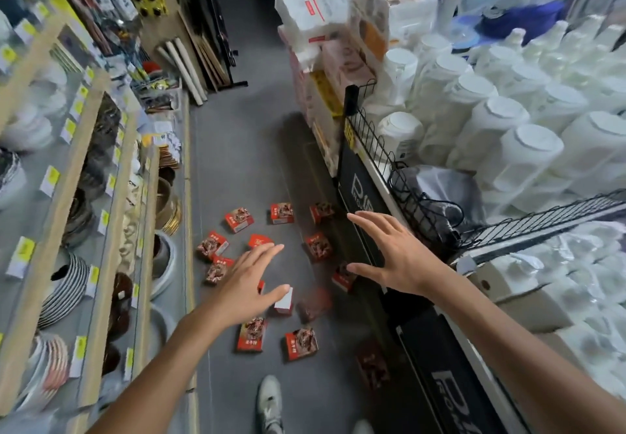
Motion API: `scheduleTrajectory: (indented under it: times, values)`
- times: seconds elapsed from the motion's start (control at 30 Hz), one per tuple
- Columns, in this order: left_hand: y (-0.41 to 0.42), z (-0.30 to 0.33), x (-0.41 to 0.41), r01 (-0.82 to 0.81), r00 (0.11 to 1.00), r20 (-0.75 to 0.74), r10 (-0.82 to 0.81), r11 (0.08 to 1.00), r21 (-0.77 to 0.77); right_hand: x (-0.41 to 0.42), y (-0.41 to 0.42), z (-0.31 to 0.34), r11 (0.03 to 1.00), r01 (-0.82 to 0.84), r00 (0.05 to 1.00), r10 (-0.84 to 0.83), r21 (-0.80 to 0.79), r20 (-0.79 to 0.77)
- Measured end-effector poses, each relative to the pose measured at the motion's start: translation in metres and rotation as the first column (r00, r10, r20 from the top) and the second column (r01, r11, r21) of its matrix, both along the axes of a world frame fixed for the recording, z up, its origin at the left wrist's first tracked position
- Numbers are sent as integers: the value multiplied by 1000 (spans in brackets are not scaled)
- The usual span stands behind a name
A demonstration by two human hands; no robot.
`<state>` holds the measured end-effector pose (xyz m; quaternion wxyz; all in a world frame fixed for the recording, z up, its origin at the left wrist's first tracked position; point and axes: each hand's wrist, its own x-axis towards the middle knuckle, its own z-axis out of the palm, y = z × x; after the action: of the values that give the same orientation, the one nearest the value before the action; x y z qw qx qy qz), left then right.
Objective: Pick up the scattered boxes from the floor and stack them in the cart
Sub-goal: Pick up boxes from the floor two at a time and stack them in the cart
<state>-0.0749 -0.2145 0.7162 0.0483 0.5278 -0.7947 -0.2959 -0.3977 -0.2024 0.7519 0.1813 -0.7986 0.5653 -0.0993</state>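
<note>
Several small red boxes with a food picture lie scattered on the grey aisle floor (244, 176), among them one at the far left (239, 219), one further back (282, 213), one near my foot (301, 344) and one beside it (252, 334). Another blurred box (314, 303) appears in mid-air or tumbling between my hands. My left hand (252, 279) hovers above the boxes, fingers spread, holding nothing. My right hand (389, 254) is held out to the right, also open and empty. No cart is clearly in view.
Shelves of plates and bowls (78, 216) line the left side. A black wire-edged display (393, 162) with white plastic jars (508, 122) stands on the right. Stacked packaged goods (325, 47) rise behind it. My white shoe (270, 403) is on the floor below.
</note>
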Motion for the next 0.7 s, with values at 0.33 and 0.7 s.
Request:
scheduleTrajectory:
  times: [0.33, 0.7]
  values:
    - [-103, -144, 52, 57, 995, -96, -41, 983, 176, 50, -41, -89, 971, 200, 979, -203, 130, 13]
    - [-131, -355, 25, -32, 998, -41, 46, 956, 292, 36, -82, -304, 898, 294, 949, -314, 326, 8]
